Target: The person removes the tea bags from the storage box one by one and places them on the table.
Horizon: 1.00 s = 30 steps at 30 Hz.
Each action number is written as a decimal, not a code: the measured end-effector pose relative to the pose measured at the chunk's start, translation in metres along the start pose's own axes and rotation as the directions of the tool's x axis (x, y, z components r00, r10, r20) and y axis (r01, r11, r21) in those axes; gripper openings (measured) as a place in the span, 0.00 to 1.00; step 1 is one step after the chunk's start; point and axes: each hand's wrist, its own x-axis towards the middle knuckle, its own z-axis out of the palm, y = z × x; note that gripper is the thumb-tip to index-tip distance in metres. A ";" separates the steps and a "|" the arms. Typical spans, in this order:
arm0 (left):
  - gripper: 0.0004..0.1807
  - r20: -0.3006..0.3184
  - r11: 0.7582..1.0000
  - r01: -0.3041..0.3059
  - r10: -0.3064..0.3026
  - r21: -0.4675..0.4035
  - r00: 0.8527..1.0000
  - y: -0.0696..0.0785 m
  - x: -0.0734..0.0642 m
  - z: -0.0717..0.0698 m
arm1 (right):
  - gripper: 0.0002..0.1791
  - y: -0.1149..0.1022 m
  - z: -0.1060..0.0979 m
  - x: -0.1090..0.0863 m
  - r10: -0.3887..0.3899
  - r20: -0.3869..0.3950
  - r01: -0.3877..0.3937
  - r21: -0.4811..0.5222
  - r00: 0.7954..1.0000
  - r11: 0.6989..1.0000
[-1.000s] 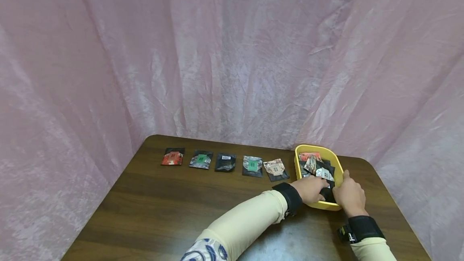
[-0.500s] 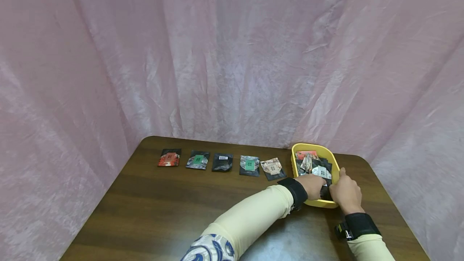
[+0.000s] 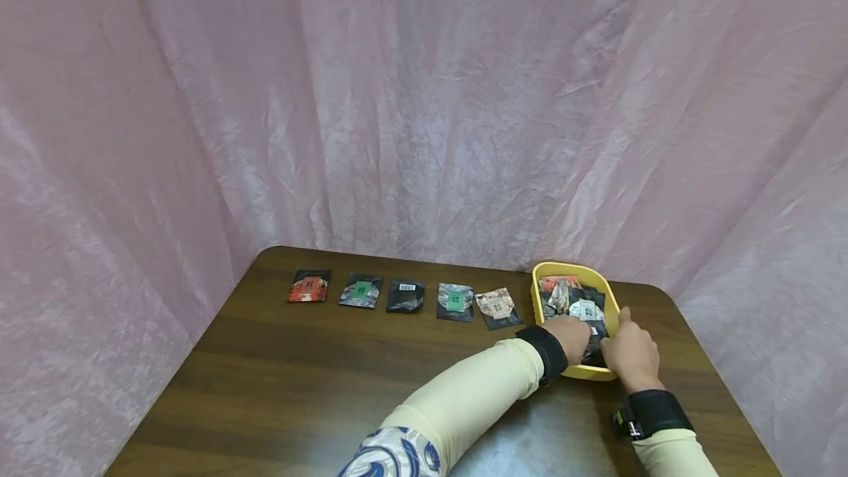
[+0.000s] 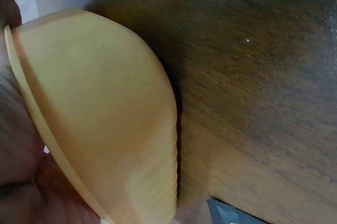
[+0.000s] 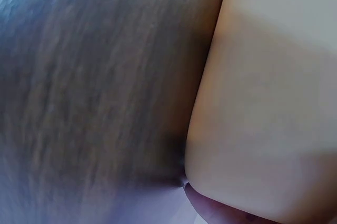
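Observation:
A yellow plastic basket [image 3: 578,372] stands at the right of the table, with several small printed packets [image 3: 588,311] heaped in it. My left hand [image 3: 568,337] reaches over its near left rim and down among the packets. Its fingertips are hidden, so whether they pinch a packet cannot be told. My right hand [image 3: 632,354] grips the basket's right rim, one finger stretched along it. The left wrist view shows the basket's outer wall [image 4: 105,103] close up, with part of the left palm [image 4: 21,145] at its rim. In the right wrist view the basket wall [image 5: 268,92] fills the right side.
Several packets lie in a row left of the basket: a red one [image 3: 309,286], a green-labelled one [image 3: 361,291], a dark one with a barcode [image 3: 405,297], another green-labelled one [image 3: 455,302] and a beige one [image 3: 498,308]. Pink curtains [image 3: 411,109] hang behind the brown table [image 3: 318,374].
My left hand has sunk deeper into the basket, its fingers now out of sight. Packets inside have shifted slightly. My right hand stays on the rim.

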 end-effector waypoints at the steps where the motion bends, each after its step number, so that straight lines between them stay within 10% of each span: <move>1: 0.06 -0.002 1.000 -0.007 0.007 0.004 1.000 0.000 -0.001 0.000 | 0.47 0.000 0.000 0.000 0.002 0.002 -0.002 0.000 1.000 1.000; 21: 0.10 0.014 0.999 -0.048 0.048 0.016 0.999 -0.006 0.013 0.018 | 0.46 -0.001 0.002 -0.001 -0.002 -0.029 0.002 0.005 1.000 1.000; 30: 0.09 -0.082 0.990 -0.093 0.102 0.105 0.991 -0.010 0.010 0.017 | 0.46 0.000 0.003 -0.001 0.001 -0.020 -0.001 0.010 1.000 1.000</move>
